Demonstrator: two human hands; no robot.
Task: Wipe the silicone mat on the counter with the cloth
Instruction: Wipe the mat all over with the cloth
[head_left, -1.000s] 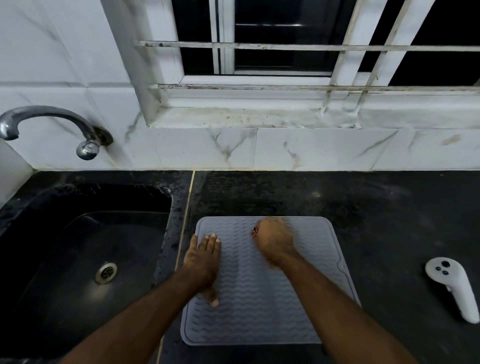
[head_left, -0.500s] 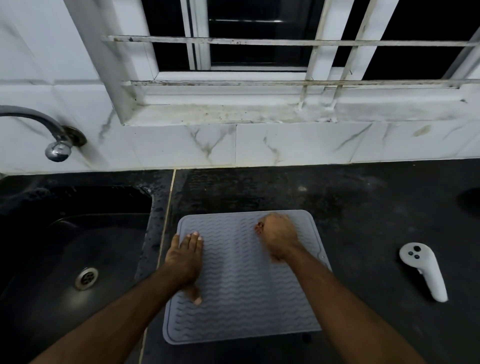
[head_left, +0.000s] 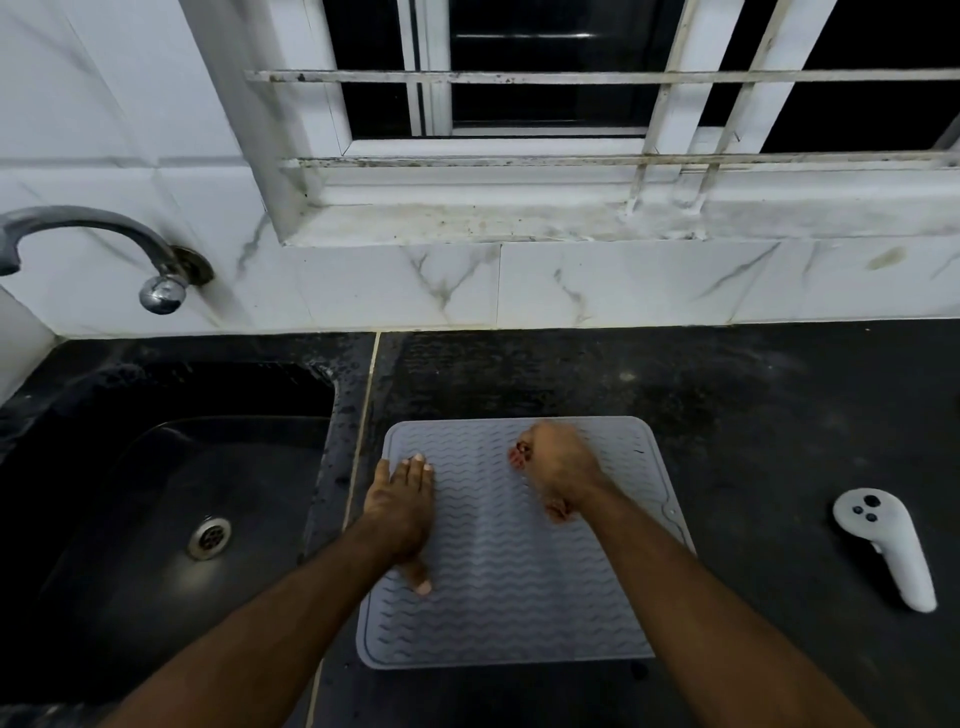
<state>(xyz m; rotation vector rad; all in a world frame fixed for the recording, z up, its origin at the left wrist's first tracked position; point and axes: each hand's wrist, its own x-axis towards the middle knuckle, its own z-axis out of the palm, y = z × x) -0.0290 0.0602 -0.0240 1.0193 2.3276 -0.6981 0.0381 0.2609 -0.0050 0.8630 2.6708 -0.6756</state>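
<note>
A grey silicone mat (head_left: 498, 571) with a wavy pattern lies on the black counter (head_left: 753, 415), just right of the sink. My left hand (head_left: 402, 512) rests flat on the mat's left side, fingers straight and pointing away from me, thumb stretched back. My right hand (head_left: 563, 470) is closed in a fist on the mat's far middle part. A small reddish cloth (head_left: 519, 457) peeks out at the fist's left edge and again below it; most of it is hidden under the hand.
A black sink (head_left: 156, 493) with a metal drain (head_left: 209, 538) lies to the left, under a metal tap (head_left: 104, 234). A white handheld controller (head_left: 885, 545) lies on the counter at the right. White marble tiles and a barred window stand behind.
My right fist has shifted slightly sideways over the mat's far part with the cloth in it. My left hand stays pressed on the mat's left side. The head view has swung a little.
</note>
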